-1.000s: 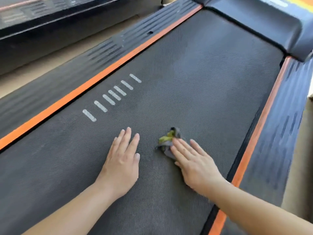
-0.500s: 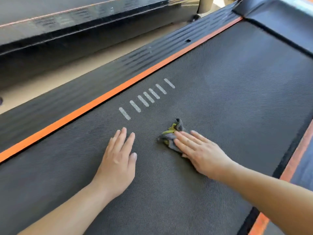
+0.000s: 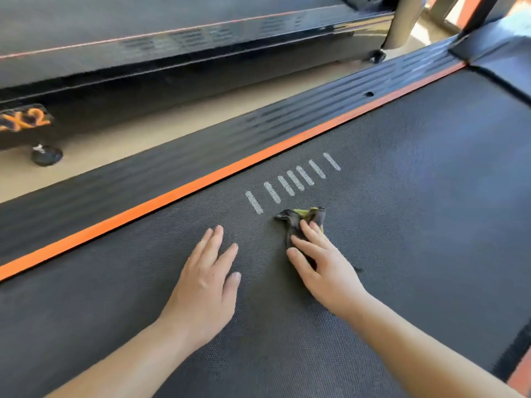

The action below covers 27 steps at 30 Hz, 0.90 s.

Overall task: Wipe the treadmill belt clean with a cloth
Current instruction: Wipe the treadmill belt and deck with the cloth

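The dark textured treadmill belt (image 3: 416,196) fills most of the head view. A small crumpled grey and yellow-green cloth (image 3: 301,218) lies on it just below a row of white dashes (image 3: 290,183). My right hand (image 3: 321,268) presses flat on the near part of the cloth with straight fingers. My left hand (image 3: 205,285) rests flat on the bare belt a short way to the left, palm down, fingers straight.
An orange stripe (image 3: 201,182) and a ribbed black side rail (image 3: 258,130) border the belt on the left. Beyond a strip of beige floor (image 3: 172,122) stands a second treadmill (image 3: 172,53) with a round foot (image 3: 46,155). The black motor cover (image 3: 505,53) rises at the far right.
The view has swung left, bringing the second treadmill into sight. My right hand has pushed the cloth towards the white dashes. My left hand stays flat on the belt.
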Available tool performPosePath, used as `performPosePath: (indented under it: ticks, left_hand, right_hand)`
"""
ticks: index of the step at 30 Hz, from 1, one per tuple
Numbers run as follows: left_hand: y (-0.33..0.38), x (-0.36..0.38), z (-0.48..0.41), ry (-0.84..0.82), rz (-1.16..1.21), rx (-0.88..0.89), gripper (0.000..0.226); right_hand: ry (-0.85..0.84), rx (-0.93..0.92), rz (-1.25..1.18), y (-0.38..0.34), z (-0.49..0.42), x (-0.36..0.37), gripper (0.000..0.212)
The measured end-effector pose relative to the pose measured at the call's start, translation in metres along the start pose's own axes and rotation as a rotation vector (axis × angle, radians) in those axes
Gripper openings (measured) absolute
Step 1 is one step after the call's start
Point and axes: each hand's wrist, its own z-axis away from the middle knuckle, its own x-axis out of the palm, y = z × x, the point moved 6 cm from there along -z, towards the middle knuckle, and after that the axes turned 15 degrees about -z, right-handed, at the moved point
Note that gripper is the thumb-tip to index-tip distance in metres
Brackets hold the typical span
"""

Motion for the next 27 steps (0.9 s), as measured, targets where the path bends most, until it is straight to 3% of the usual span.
performPosePath:
  ticks: [3,5,7,10,12,16,18,22,27]
  left_hand:
    - [0.021,-0.002,-0.009,0.059,0.130,-0.028,0.048]
    - [0.043,-0.004,-0.022,0.115,0.203,-0.039,0.046]
    - [0.060,-0.005,-0.035,0.084,0.307,-0.097,0.050]
    - [0.073,0.004,-0.051,-0.100,0.435,-0.198,0.068]
    - [0.080,0.007,-0.057,-0.174,0.538,-0.225,0.075]
    - [0.083,0.004,-0.054,-0.230,0.691,-0.254,0.038]
    - [0.080,-0.002,-0.052,-0.233,0.739,-0.265,0.035]
    - [0.091,-0.015,-0.051,-0.341,0.950,-0.216,0.044]
    - [0.108,-0.026,-0.050,-0.374,1.139,-0.234,0.033]
  right_hand:
    - [0.286,0.116,-0.323,-0.014,0.001,-0.025,0.006]
    - [0.401,0.295,-0.392,-0.009,-0.003,-0.032,0.019]
    - [0.311,0.504,-0.439,-0.001,-0.008,-0.030,0.039]
    - [0.183,0.675,-0.732,0.000,-0.009,-0.021,0.023]
    - [0.106,0.683,-0.763,-0.004,-0.005,-0.021,0.013]
    - [0.010,0.553,-0.836,-0.019,0.001,-0.036,0.009]
    - [-0.020,0.530,-0.956,-0.021,0.008,-0.049,0.011]
    - [0.024,0.500,-0.924,-0.012,0.019,-0.075,0.009]
    - [0.127,0.444,-0.936,-0.016,0.022,-0.083,0.023]
